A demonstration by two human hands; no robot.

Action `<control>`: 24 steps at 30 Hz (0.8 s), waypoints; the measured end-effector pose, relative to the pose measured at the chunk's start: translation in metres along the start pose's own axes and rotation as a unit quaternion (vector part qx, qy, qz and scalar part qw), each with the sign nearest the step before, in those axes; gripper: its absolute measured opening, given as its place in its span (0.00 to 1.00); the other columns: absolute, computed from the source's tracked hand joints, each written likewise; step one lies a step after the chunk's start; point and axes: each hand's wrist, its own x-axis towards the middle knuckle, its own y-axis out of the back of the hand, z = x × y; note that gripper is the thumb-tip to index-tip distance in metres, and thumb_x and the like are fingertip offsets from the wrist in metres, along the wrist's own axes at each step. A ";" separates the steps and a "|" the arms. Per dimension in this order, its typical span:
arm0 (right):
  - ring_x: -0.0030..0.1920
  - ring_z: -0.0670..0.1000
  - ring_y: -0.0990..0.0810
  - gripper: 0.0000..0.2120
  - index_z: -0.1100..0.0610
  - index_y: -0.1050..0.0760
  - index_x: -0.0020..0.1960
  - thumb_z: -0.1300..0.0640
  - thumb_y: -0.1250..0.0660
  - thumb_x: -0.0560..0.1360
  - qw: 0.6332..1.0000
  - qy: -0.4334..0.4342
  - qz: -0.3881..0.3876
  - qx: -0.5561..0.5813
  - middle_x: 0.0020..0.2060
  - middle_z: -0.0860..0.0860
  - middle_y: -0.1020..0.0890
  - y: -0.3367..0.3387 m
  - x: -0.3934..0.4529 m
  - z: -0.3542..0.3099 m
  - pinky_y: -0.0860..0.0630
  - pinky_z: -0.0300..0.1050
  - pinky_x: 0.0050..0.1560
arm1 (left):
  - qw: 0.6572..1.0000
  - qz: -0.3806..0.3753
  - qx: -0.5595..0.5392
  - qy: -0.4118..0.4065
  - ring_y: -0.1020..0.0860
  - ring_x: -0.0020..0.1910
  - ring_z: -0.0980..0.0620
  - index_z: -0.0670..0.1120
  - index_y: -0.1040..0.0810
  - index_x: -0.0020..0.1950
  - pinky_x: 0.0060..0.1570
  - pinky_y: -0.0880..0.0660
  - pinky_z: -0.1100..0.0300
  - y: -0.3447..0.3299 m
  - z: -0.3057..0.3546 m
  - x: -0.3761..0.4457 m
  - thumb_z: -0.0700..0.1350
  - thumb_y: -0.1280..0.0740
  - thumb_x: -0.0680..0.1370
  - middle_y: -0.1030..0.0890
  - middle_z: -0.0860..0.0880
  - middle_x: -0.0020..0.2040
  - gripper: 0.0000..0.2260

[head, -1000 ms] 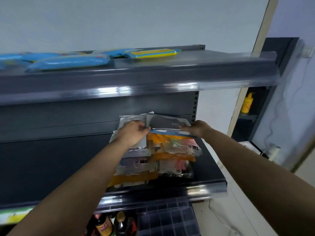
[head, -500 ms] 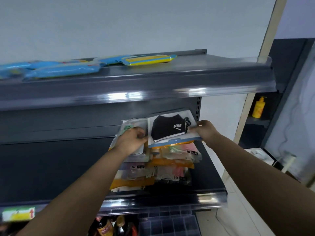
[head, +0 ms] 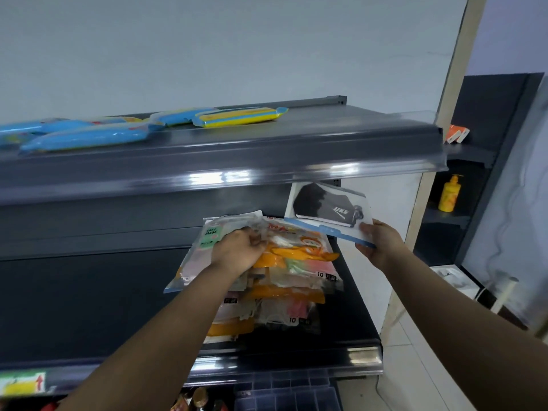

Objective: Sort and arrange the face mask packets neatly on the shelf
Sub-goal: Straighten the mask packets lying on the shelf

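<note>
Head view: the right hand (head: 381, 243) has its grip pinched on a black-mask packet (head: 329, 210), held above the dark shelf (head: 353, 307) beside the packet pile (head: 284, 280). The left hand (head: 240, 252) has its grip closed on a "FACE MASK" packet (head: 204, 250) atop that pile. Blue packets (head: 86, 136) lie on the upper shelf (head: 296, 143).

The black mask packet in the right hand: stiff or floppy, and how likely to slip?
The black mask packet looks fairly stiff: pinched at one corner by the right hand, it stays flat without drooping, perhaps card-backed. Its glossy film could be slippery. It seems light, since fingertips alone carry it.
</note>
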 end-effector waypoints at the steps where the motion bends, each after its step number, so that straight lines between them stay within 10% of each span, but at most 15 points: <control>1: 0.52 0.54 0.27 0.16 0.62 0.32 0.65 0.65 0.38 0.78 1.000 -0.006 -0.003 0.006 0.48 0.54 0.27 0.002 0.001 0.001 0.26 0.50 0.55 | 1.000 -0.001 0.008 0.007 0.25 0.62 0.46 0.52 0.25 0.63 0.57 0.28 0.55 -0.001 0.004 0.003 0.62 0.41 0.77 0.21 0.48 0.62 0.20; 4: 0.43 0.53 0.25 0.10 0.60 0.31 0.58 0.66 0.40 0.78 0.998 -0.042 -0.023 0.030 0.45 0.55 0.26 0.006 0.007 0.011 0.22 0.53 0.53 | 0.999 -0.010 0.009 0.037 0.25 0.62 0.45 0.51 0.24 0.63 0.56 0.30 0.55 -0.006 0.014 0.010 0.68 0.42 0.74 0.22 0.47 0.62 0.27; 9: 0.38 0.59 0.23 0.05 0.62 0.28 0.47 0.67 0.41 0.78 0.995 -0.078 -0.066 0.021 0.42 0.58 0.23 0.001 0.015 0.037 0.23 0.45 0.21 | 0.997 -0.030 0.036 0.063 0.26 0.63 0.46 0.51 0.25 0.63 0.57 0.31 0.56 -0.013 0.031 0.018 0.60 0.38 0.74 0.23 0.48 0.63 0.21; 17: 0.40 0.59 0.21 0.11 0.66 0.28 0.59 0.66 0.40 0.78 0.994 -0.084 -0.071 0.029 0.45 0.60 0.21 0.004 0.029 0.059 0.19 0.47 0.28 | 0.997 -0.016 -0.066 0.047 0.25 0.47 0.47 0.44 0.23 0.52 0.44 0.31 0.60 -0.030 0.054 0.019 0.46 0.37 0.76 0.24 0.46 0.44 0.08; 24: 0.47 0.60 0.21 0.15 0.65 0.31 0.65 0.65 0.44 0.79 0.985 -0.098 -0.098 0.105 0.53 0.62 0.22 0.012 0.029 0.064 0.17 0.50 0.34 | 0.992 0.012 -0.112 0.064 0.22 0.55 0.43 0.40 0.21 0.58 0.50 0.29 0.60 -0.037 0.050 0.025 0.39 0.34 0.75 0.19 0.41 0.55 0.12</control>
